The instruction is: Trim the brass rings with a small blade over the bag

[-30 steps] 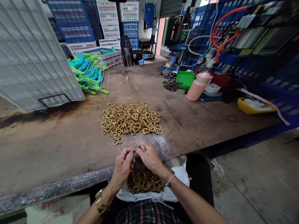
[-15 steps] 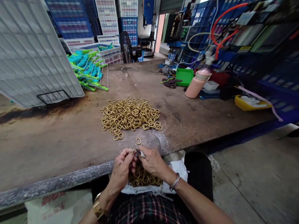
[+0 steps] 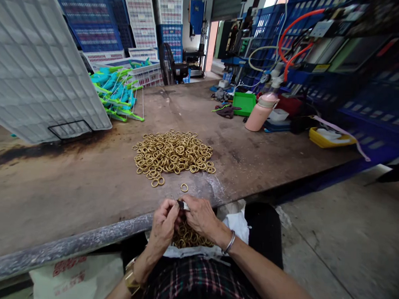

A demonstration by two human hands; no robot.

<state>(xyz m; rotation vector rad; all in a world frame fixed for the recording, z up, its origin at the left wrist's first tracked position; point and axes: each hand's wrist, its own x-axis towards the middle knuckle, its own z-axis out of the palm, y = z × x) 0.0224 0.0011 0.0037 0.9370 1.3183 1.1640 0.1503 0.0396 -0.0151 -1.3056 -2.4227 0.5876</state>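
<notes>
My left hand (image 3: pixel 163 220) is closed in a pinch above my lap, at the table's front edge. A gold ring showed at its fingertips a moment ago; the fingers now mostly hide it. My right hand (image 3: pixel 201 218) is closed around a small tool (image 3: pixel 185 206) with a dark tip and a pale part, its kind unclear. The tip meets the left fingertips. Under both hands, more gold rings (image 3: pixel 193 238) lie in an open white sack (image 3: pixel 238 225) on my lap. A single ring (image 3: pixel 184 187) rests just beyond my hands, in front of a heap of gold rings (image 3: pixel 174 152).
A pale ribbed crate (image 3: pixel 48 66) stands tilted at left, beside green and turquoise plastic parts (image 3: pixel 116 91). On the brown table (image 3: pixel 81 182) at right are a pink bottle (image 3: pixel 261 113), a green tray (image 3: pixel 244 104) and a yellow tray (image 3: pixel 332 138). A fan (image 3: pixel 169 65) stands behind.
The dark-tipped tool now lies across the left fingertips, and the ring there has become mostly hidden. Both hands stay close together in the same spot. The view has shifted slightly.
</notes>
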